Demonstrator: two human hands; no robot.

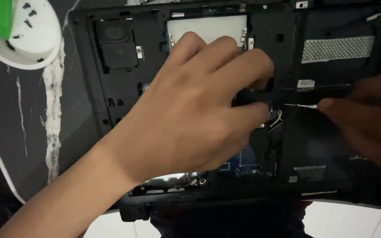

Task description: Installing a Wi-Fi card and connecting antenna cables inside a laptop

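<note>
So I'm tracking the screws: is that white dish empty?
Not empty. The white dish holds several small dark screws and a green tool.

Left hand point(190, 110) hides the laptop's point(331, 145) middle — right hand point(367, 119) blurred, cut off.

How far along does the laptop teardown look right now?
Done: the bottom covers are off the black laptop base, baring a blue circuit board, and several dark screws sit in the white dish beside a green pry tool. In hand: the left hand reaches into the middle bay by thin wires; the right hand steadies the base. Left: the board sits inside.
</note>
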